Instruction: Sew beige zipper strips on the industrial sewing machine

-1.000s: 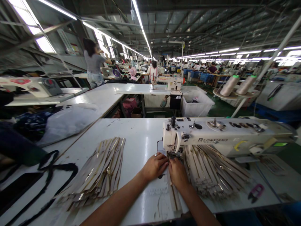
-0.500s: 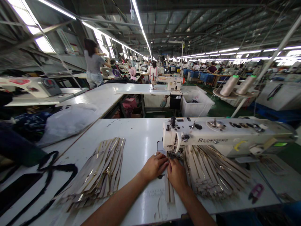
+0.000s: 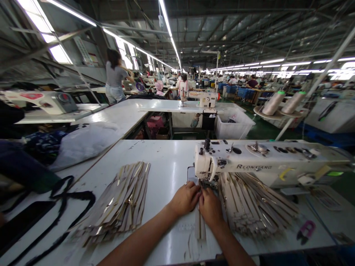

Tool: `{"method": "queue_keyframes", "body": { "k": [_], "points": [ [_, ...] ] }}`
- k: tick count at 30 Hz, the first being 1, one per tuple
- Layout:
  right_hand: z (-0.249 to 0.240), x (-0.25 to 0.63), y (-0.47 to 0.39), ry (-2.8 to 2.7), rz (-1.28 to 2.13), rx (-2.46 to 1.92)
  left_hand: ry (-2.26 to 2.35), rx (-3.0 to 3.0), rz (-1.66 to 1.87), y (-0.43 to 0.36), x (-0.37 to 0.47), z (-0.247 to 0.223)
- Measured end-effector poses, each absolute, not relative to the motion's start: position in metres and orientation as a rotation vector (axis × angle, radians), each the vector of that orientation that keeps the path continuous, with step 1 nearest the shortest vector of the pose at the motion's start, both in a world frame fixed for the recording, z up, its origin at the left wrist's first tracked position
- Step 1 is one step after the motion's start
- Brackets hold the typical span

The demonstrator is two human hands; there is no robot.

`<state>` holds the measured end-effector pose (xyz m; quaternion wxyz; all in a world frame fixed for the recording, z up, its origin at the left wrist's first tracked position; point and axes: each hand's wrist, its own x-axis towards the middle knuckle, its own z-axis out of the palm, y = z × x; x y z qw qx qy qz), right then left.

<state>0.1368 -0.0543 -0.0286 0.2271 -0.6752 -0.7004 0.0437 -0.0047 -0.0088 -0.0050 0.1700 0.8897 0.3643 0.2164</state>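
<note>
Both my hands meet just in front of the needle area of a white sewing machine point(image 3: 235, 162). My left hand point(image 3: 185, 198) has its fingers closed at the upper end of a beige zipper strip point(image 3: 200, 227). Pressed beside it, my right hand point(image 3: 210, 208) pinches the same strip, whose lower end lies flat toward me between my forearms. The fingers hide the strip's top and the spot under the presser foot. Left of my hands lies a fanned pile of beige zippers point(image 3: 126, 199) with gold-coloured teeth. A second zipper pile point(image 3: 249, 205) spreads to the right, partly beneath the machine arm.
Pink-handled thread snips point(image 3: 306, 231) lie at the right. Two thread cones point(image 3: 274, 103) stand on a holder behind the machine. At the left are black straps point(image 3: 65, 199) and a white plastic bag point(image 3: 88, 142). A person point(image 3: 115, 79) stands at the far left.
The whole view has shifted slightly to the left, so things appear a little farther right. My hands keep nearly the same grip at the machine, with the fingers curled slightly more.
</note>
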Motion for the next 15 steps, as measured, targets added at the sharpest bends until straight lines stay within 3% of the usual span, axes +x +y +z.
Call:
{"method": "queue_keyframes", "body": {
  "k": [8, 15],
  "points": [
    [-0.035, 0.134, -0.064, -2.046, 0.222, -1.492, 1.355, 2.173, 0.806, -0.037, -0.017, -0.007],
    [-0.057, 0.137, -0.059, -1.934, 0.218, -1.376, 1.649, 1.943, 1.180, -0.045, -0.127, 0.079]
  ]
}}
